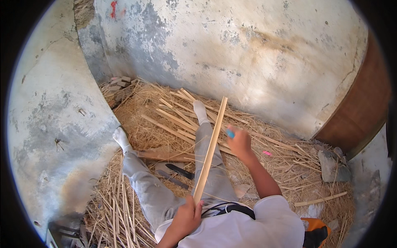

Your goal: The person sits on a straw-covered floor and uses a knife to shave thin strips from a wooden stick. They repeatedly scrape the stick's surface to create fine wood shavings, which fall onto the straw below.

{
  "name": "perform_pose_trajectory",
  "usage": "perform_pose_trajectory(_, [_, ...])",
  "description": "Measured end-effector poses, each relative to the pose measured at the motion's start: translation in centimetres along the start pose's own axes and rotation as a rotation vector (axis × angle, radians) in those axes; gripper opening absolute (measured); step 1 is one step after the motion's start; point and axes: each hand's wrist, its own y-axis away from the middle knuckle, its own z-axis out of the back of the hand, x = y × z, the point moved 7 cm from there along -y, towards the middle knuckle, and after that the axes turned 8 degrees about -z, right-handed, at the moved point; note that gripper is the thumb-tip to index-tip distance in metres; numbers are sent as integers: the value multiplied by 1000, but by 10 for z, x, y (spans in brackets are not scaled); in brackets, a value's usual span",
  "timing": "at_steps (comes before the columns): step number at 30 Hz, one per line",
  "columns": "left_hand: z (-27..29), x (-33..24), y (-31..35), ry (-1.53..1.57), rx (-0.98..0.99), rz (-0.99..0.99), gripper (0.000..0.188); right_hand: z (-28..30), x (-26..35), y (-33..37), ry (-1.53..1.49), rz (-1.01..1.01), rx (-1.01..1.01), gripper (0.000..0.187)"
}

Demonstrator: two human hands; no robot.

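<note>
My left hand (187, 218) is closed around the near end of a long, pale bamboo strip (210, 153). The strip slants up and away over my right leg, its far end free. Beside the strip's upper half, my right hand (240, 142) is closed on a small blue thing (230, 133), partly hidden and blurred, so its kind does not show. Between my legs lie a black blade (180, 170) and a greyish flat blade (172, 180), close to a thick piece of wood (165, 155).
Several split strips (178, 120) lie on shavings ahead of my feet. Thin slivers (118, 206) are heaped at left. A worn wall (231, 62) curves round in front. At right are a stone block (334, 166), a pink scrap (267, 153) and an orange-black bag (316, 232).
</note>
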Motion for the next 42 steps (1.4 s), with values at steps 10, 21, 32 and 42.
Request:
perform_pose_trajectory(10, [-2, 6, -2, -75, -53, -41, 31, -27, 43, 27, 162, 322, 21, 29])
perform_pose_trajectory(21, [1, -5, -6, 12, 19, -102, 35, 12, -84, -97, 110, -384, 12, 26])
perform_pose_trajectory(32, [-10, -4, -1, -51, 85, -130, 35, 34, 2, -66, 431, 112, 121, 24])
perform_pose_trajectory(42, [-9, -6, -4, -56, 65, -143, 34, 41, 6, -64, 532, 174, 177, 28])
